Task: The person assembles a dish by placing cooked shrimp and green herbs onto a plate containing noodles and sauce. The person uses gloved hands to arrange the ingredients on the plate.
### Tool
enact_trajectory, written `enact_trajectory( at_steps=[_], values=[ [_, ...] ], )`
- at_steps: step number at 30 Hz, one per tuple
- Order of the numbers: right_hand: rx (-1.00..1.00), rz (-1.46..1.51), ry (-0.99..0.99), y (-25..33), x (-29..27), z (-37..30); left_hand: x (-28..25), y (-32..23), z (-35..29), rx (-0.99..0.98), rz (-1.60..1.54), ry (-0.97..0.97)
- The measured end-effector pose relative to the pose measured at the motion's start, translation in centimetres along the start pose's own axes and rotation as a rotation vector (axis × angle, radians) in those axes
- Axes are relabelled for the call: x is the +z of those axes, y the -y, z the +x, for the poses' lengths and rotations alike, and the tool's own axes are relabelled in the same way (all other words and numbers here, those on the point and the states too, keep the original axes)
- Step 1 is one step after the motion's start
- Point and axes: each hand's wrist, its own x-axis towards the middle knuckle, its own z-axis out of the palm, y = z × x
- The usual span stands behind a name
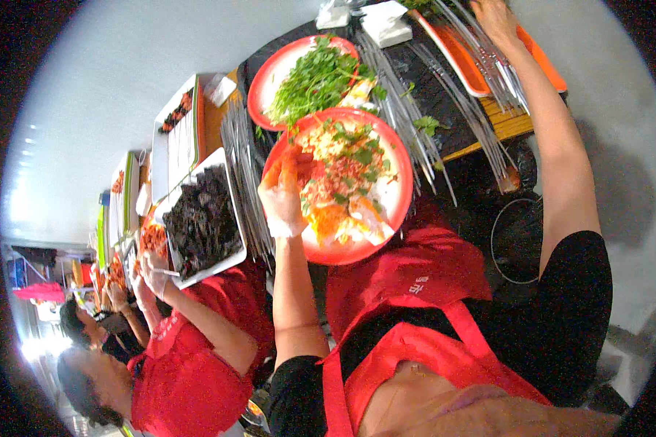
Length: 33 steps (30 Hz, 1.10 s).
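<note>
My left hand (283, 195), in a thin clear glove stained orange-red, is over the left side of a red-rimmed plate (403, 171). Its fingers are bunched at the reddish chopped food (333, 178) there; whether they hold some of it is hard to see. Yellow bits, green leaves and orange-coated pieces share that plate. At the far right my right hand (494, 23) reaches to the top of an orange tray (545, 64), beside metal skewers (499, 76) lying across it. Its fingers are curled and partly cut off by the picture's edge, so what they hold is hidden.
Behind the plate, another red-rimmed plate (264, 81) bears leafy herbs (312, 84). Bundles of skewers (242, 156) lie on the table. To my left, a white tray (235, 231) holds dark food strips, and a co-worker in a red apron (197, 364) works beside it.
</note>
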Motion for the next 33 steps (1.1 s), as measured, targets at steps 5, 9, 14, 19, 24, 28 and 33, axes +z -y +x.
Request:
enact_trajectory(
  at_steps=[5, 9, 14, 19, 24, 28, 33],
  values=[
    [-0.499, 0.332, 0.165, 9.7, 4.1, -2.1, -0.5, 0.4, 0.1, -0.058, -0.051, -0.032],
    [-0.815, 0.480, 0.350, 19.2, 5.7, -6.1, -1.1, 0.9, -0.1, -0.104, -0.215, -0.046],
    [-0.905, 0.441, 0.538, 25.4, 8.4, -7.5, -1.4, 0.7, -0.5, -0.119, -0.273, -0.090],
    [-0.935, 0.306, 0.603, 26.5, 11.8, -7.3, -2.2, 1.3, -0.6, -0.131, -0.373, -0.094],
    [-1.037, 0.254, 0.565, 25.4, 10.6, -4.6, -3.1, 1.1, -0.6, -0.134, -0.286, -0.147],
    [-0.509, 0.505, 0.856, 25.3, 6.8, -1.7, -3.4, 1.9, 0.1, -0.131, -0.275, -0.215],
    [-0.139, 1.050, 1.149, 26.1, 3.8, -3.4, -2.8, 1.3, 2.1, -0.261, -0.206, -0.166]
  ],
)
